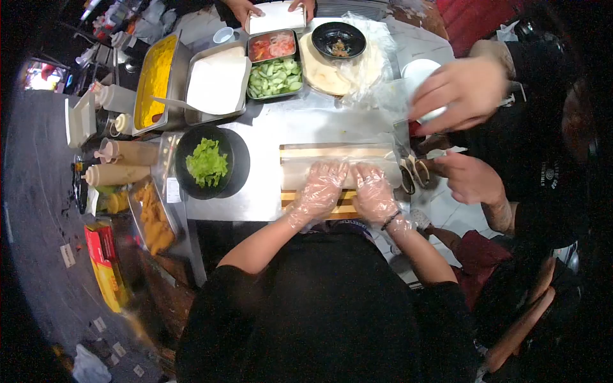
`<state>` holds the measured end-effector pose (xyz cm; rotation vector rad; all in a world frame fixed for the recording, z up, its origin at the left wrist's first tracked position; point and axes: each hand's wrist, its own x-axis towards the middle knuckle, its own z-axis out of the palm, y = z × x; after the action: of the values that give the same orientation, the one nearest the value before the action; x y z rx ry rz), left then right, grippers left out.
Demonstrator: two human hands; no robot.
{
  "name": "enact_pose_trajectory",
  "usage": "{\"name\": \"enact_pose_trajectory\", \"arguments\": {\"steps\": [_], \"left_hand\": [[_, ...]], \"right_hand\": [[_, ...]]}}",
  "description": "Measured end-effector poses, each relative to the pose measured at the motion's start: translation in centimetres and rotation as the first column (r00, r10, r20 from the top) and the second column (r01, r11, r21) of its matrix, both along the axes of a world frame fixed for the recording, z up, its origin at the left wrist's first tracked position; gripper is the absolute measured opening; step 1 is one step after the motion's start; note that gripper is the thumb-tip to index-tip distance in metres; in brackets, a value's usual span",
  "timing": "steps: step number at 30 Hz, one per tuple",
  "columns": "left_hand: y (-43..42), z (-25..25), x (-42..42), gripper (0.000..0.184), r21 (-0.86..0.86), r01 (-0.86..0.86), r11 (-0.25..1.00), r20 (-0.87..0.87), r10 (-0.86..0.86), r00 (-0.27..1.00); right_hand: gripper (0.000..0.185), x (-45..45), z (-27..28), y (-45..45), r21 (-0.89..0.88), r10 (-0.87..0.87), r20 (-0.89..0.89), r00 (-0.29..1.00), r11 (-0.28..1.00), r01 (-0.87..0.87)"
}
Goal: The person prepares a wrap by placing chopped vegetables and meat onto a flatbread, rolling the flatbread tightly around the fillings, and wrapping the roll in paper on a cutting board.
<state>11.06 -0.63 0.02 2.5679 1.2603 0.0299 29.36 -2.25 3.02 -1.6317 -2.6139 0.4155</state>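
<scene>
Left hand (321,185), right hand (373,188): bent over paper (291,179), grip unclear | shirt (539,159): "ESSENTIALS" | red-yellow box (104,268): lettering illegible

Seems to read "ESSENTIALS" on a co-worker's black T-shirt (543,143); too blurred on white label (173,190) and red-and-yellow carton (105,267).

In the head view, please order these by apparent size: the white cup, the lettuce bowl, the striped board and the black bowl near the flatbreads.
Largest to smallest:
1. Striped board, partly covered
2. Lettuce bowl
3. Black bowl near the flatbreads
4. White cup
</scene>
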Motion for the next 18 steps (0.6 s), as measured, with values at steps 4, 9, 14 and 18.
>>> {"name": "enact_pose_trajectory", "arguments": {"steps": [4,9,14,18], "left_hand": [[0.7,1.3,-0.4,0.065,-0.026,0.029,0.999,-0.014,-0.029,0.999],[1.7,2.2,-0.1,0.061,-0.163,0.021,0.986,-0.019,-0.024,1.000],[1.6,0.4,-0.1,0.058,-0.087,0.005,0.996,0.003,-0.005,1.000],[1.9,0.4,-0.1,0.056,-0.102,-0.006,0.995,0.037,0.010,0.999]], "right_hand": [[0.059,-0.8,-1.5,0.6,-0.018,0.022,0.101,0.995,1.000,-0.020],[0.058,-1.4,-1.5,2.1,-0.082,0.038,0.144,0.989,0.996,-0.027],[0.053,-1.6,-1.6,2.8,-0.150,0.056,0.131,0.990,0.988,-0.036],[0.048,-1.9,-0.3,3.2,-0.185,0.046,0.148,0.988,0.983,-0.018]]}}
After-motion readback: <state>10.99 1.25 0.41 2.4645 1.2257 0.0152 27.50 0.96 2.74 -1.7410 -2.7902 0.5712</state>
